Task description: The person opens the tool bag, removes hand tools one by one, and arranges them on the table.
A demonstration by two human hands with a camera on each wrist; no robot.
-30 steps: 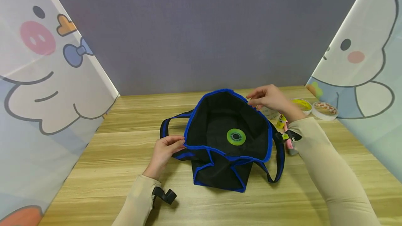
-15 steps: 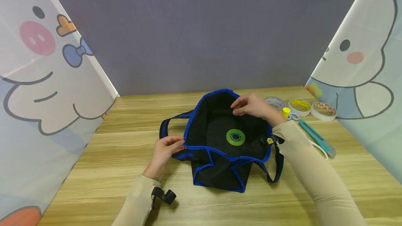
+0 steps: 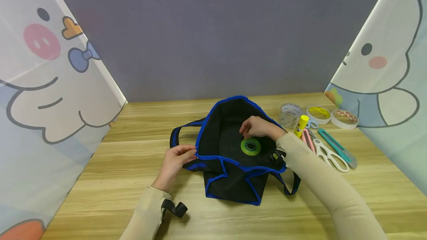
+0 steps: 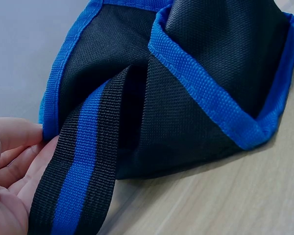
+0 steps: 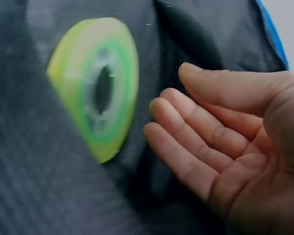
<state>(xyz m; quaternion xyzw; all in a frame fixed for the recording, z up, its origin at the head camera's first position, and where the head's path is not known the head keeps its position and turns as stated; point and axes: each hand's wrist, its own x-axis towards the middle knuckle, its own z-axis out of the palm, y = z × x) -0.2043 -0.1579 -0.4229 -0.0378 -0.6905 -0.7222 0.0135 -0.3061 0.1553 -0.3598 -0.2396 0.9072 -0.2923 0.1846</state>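
A black cloth bag with blue trim (image 3: 230, 184) lies on the table, its mouth spread toward me. Inside it rests a green roll of tape (image 3: 245, 150), which the right wrist view shows as a yellow-green tape roll (image 5: 122, 73) on the dark cloth. My left hand (image 3: 173, 162) pinches the blue rim at the bag's left corner; in the left wrist view a black-and-blue strap (image 4: 81, 156) crosses in front of its fingers. My right hand (image 3: 258, 127) is inside the bag by the tape, fingers loosely bent, with a gap between them and the roll in the right wrist view.
To the bag's right lie a clear tape roll (image 3: 289, 121), two more tape rolls (image 3: 318, 120), a yellow glue stick (image 3: 301, 122), a pink cutter (image 3: 308, 140), white scissors (image 3: 325, 153), blue-handled scissors (image 3: 312, 124) and a teal cutter (image 3: 333, 143). A grey panel (image 3: 213, 40) stands behind.
My right hand has moved from the bag's right rim, left and down into the bag, near the green tape. The left hand keeps its place on the rim.
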